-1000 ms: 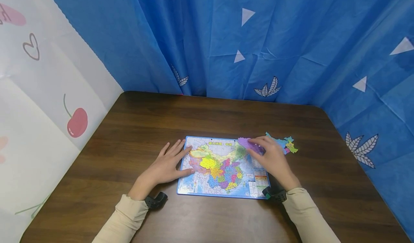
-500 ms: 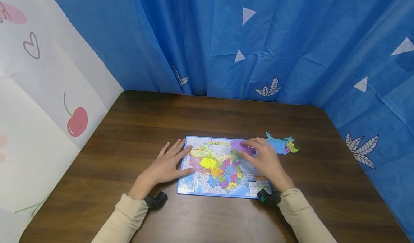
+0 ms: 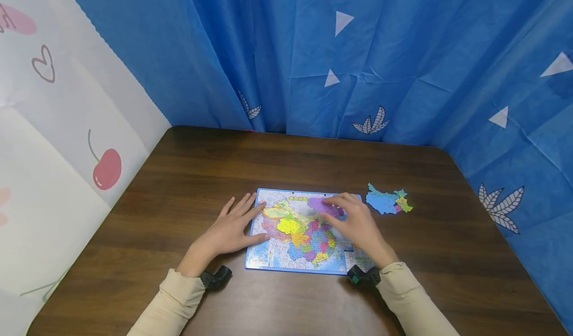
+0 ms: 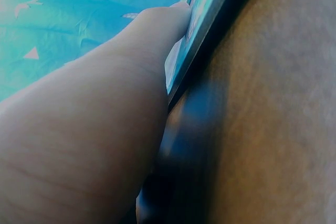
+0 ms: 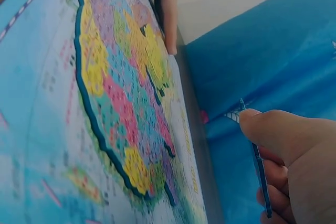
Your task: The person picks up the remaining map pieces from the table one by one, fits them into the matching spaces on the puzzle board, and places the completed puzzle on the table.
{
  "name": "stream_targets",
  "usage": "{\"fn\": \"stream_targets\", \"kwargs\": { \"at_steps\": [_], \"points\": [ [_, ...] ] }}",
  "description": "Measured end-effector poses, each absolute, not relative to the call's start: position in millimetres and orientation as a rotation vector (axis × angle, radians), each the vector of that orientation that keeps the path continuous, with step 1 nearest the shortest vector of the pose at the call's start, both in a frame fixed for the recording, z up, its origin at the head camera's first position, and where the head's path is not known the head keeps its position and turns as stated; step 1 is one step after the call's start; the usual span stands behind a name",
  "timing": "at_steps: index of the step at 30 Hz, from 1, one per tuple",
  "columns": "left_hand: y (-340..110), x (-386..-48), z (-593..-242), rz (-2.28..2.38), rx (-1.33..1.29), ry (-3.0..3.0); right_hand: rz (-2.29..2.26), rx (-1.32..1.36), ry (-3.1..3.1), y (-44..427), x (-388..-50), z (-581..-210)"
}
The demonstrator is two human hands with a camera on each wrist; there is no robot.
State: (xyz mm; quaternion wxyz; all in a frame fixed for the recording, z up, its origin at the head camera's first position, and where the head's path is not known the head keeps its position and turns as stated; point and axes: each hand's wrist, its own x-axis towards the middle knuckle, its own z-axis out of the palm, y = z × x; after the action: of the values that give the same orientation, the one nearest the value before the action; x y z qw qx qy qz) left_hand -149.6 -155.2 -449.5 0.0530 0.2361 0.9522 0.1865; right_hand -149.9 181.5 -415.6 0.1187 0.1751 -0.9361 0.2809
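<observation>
A China map puzzle board [image 3: 264, 256] with a blue rim lies on the table, several coloured pieces raised on its middle and lower part. My right hand [image 3: 355, 224] pinches a purple puzzle piece [image 3: 319, 205] above the board's upper right. In the right wrist view that piece [image 5: 262, 182] is seen edge-on between thumb and fingers, apart from the board. My left hand [image 3: 230, 229] rests on the board's left edge with its fingers spread. The left wrist view shows its thumb [image 4: 168, 22] touching the board's edge.
Right of the board, a group of puzzle pieces [image 3: 382, 203], blue, green, yellow and pink, lies on the brown table [image 3: 201, 162]. A blue curtain [image 3: 309, 102] hangs behind the table, and a white printed cloth [image 3: 67, 127] hangs at the left.
My right hand has moved left over the board with the purple piece, from its upper right corner toward the printed title. The loose pieces at the right are now fully uncovered. My left hand stays still.
</observation>
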Motion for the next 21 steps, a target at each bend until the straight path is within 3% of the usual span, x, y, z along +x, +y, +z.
{"fn": "stream_targets", "kwargs": {
  "at_steps": [21],
  "points": [
    [-155.7, -150.0, -450.1, 0.561, 0.717, 2.893, 0.893, 0.631, -2.698, 149.4, -147.0, -416.2]
  ]
}}
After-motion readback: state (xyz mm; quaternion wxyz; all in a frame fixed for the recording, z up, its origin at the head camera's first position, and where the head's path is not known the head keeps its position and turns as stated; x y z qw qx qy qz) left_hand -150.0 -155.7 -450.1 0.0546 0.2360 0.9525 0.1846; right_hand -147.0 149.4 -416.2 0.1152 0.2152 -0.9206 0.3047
